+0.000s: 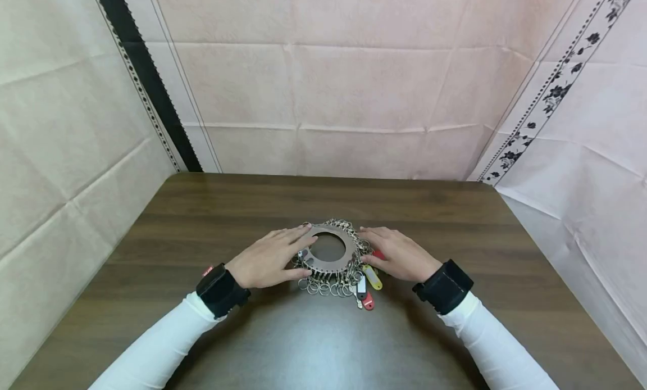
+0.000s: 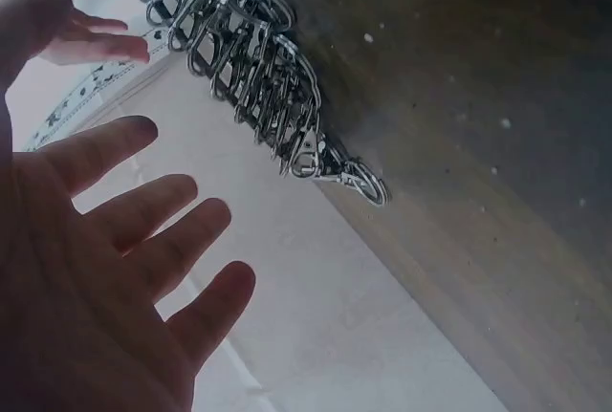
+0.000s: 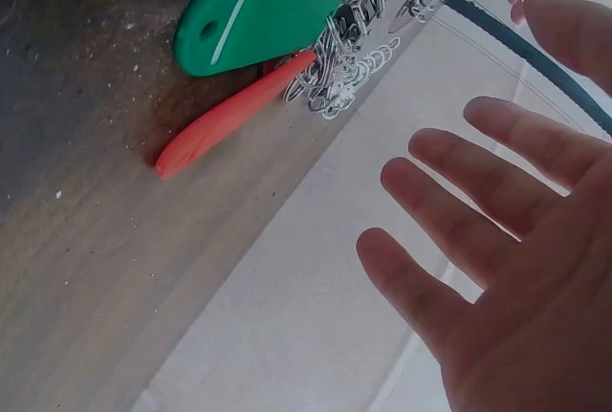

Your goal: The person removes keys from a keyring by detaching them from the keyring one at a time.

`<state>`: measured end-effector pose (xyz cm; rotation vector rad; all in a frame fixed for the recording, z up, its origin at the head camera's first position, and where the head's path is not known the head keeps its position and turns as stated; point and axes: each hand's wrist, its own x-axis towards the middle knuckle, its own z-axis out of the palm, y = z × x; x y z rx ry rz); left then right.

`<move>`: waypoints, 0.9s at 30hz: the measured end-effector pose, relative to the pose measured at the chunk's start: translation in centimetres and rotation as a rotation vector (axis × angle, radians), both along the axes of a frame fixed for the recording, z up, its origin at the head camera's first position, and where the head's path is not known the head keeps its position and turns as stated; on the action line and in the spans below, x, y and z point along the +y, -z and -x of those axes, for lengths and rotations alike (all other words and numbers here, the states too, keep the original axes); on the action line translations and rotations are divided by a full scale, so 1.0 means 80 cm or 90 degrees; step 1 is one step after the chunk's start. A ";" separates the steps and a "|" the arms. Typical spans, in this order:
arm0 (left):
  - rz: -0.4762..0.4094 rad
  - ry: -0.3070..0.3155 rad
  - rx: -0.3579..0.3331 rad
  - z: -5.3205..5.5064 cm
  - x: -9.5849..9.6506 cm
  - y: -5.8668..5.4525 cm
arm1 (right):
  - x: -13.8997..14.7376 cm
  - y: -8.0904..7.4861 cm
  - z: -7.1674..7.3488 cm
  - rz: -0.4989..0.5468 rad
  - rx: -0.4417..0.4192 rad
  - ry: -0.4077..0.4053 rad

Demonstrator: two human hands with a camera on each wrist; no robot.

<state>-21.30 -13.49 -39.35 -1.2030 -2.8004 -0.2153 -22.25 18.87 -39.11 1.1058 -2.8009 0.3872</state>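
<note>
A flat grey metal ring (image 1: 350,246) lies mid-table, with many small split rings and clips (image 2: 253,68) hung around its edge. Over its left side my left hand (image 1: 270,258) spreads its fingers, held loosely straight. My right hand (image 1: 396,252) is at the right side, fingers extended beside the key tags. A yellow tag (image 1: 372,277), a dark tag with a white label (image 1: 361,287) and a red tag (image 1: 368,301) fan out at the front right, near a small key (image 1: 359,304). The right wrist view shows a green tag (image 3: 258,25) and another red tag (image 3: 234,116). Whether the fingertips touch the ring is unclear.
The brown wooden table (image 1: 227,204) ends at a straight far edge. Pale creased cloth (image 1: 354,98) hangs behind it and on both sides, with a dark band at left and a floral border at right. Each wrist wears a black band (image 1: 222,290).
</note>
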 end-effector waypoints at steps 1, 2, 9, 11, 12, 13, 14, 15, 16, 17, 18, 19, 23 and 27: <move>-0.002 -0.004 -0.001 0.001 -0.001 -0.001 | 0.000 0.000 0.000 0.001 0.001 0.000; -0.003 -0.009 0.001 0.001 -0.002 -0.002 | 0.000 -0.001 0.000 0.002 0.001 -0.001; -0.026 -0.041 0.011 0.008 -0.012 -0.011 | 0.000 -0.003 0.001 0.003 -0.004 0.001; -0.030 -0.042 0.013 0.010 -0.014 -0.011 | 0.001 -0.002 0.001 0.005 -0.006 0.002; -0.029 -0.041 0.015 0.011 -0.015 -0.011 | 0.001 -0.002 0.001 0.005 -0.006 0.002; -0.029 -0.040 0.016 0.012 -0.015 -0.010 | 0.001 -0.002 0.001 0.004 -0.007 0.004; -0.028 -0.039 0.018 0.013 -0.016 -0.009 | 0.001 -0.002 0.001 0.004 -0.009 0.005; -0.029 -0.038 0.021 0.015 -0.016 -0.007 | 0.001 -0.002 0.001 0.003 -0.010 0.006; -0.028 -0.037 0.027 0.017 -0.016 -0.006 | 0.001 -0.002 0.001 0.002 -0.012 0.008; -0.028 -0.040 0.032 0.018 -0.017 -0.003 | 0.001 -0.002 0.001 0.002 -0.014 0.008; -0.029 -0.045 0.037 0.020 -0.018 -0.001 | 0.001 -0.001 0.001 0.001 -0.016 0.009; -0.027 -0.051 0.042 0.021 -0.019 0.001 | 0.001 -0.001 0.000 -0.001 -0.017 0.010; -0.018 -0.075 0.052 0.026 -0.023 0.010 | 0.001 0.000 0.000 -0.001 -0.017 0.010; -0.017 -0.083 0.054 0.031 -0.023 0.013 | 0.001 0.002 0.001 0.001 -0.012 0.005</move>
